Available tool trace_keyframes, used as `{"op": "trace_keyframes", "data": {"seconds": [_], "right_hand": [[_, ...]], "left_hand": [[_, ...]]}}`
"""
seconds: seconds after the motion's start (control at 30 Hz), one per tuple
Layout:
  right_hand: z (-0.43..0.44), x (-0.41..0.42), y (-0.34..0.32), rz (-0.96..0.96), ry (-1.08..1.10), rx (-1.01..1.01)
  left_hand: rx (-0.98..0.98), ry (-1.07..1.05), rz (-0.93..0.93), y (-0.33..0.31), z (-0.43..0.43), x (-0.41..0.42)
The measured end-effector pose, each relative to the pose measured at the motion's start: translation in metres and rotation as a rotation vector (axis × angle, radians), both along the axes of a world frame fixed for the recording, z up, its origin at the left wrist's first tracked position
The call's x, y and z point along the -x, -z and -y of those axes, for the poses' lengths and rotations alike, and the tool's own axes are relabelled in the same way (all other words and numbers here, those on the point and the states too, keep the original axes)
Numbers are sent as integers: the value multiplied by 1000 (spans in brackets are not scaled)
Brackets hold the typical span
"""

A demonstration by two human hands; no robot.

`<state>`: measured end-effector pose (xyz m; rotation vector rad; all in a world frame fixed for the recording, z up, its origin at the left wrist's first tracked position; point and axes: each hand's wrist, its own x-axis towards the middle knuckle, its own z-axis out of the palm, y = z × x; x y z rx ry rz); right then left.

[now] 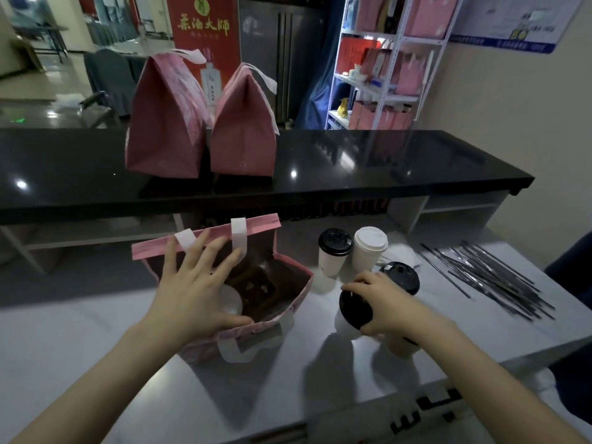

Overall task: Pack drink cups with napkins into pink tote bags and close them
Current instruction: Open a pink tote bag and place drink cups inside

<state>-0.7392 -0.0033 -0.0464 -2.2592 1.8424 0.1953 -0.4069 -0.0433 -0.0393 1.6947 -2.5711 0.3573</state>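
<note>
Progress judged past halfway, not complete. At rear left, on glossy black upper bench: taller pink paper tote bag and shorter pink paper tote bag, both with white strap handles, side by side, tops folded shut; taken as finished.

Below, on pale lower bench: left hand, fingers straight and spread, laid across mouth of open pink tote bag, thumb at near rim. Far flap upright. Inside: brown cardboard cup carrier, with white-lidded cup seated at its left side. No napkin discernible inside.

Just right of that bag: right hand, fingers curled round tilted black-lidded paper cup, lid turned toward bag.

Behind it, three more cups: standing black-lidded cup, standing white-lidded cup, and half-hidden black-lidded cup beyond the knuckles. White crumpled material behind these, possibly napkins; unconfirmed.

Far right: loose heap of wrapped straws.

Outstanding, as judged: held cup into carrier, napkins added, third bag folded shut; remaining cups suggest at least one further bag.
</note>
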Motion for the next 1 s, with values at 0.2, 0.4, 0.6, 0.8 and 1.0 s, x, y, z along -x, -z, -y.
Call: {"op": "trace_keyframes", "data": {"seconds": [0.2, 0.4, 0.6, 0.8, 1.0], "right_hand": [[-4, -21, -102, 138, -125, 307], [-12, -78, -160, 291, -376, 370], [16, -145, -101, -18, -552, 312], [45, -153, -61, -195, -535, 257], [63, -170, -48, -181, -534, 245]], "left_hand": [[2, -6, -14, 3, -1, -1], [-36, 9, -68, 7, 0, 3], [-8, -7, -65, 1, -2, -1], [-91, -30, 29, -13, 9, -34], [-212, 17, -10, -8, 4, -39]]}}
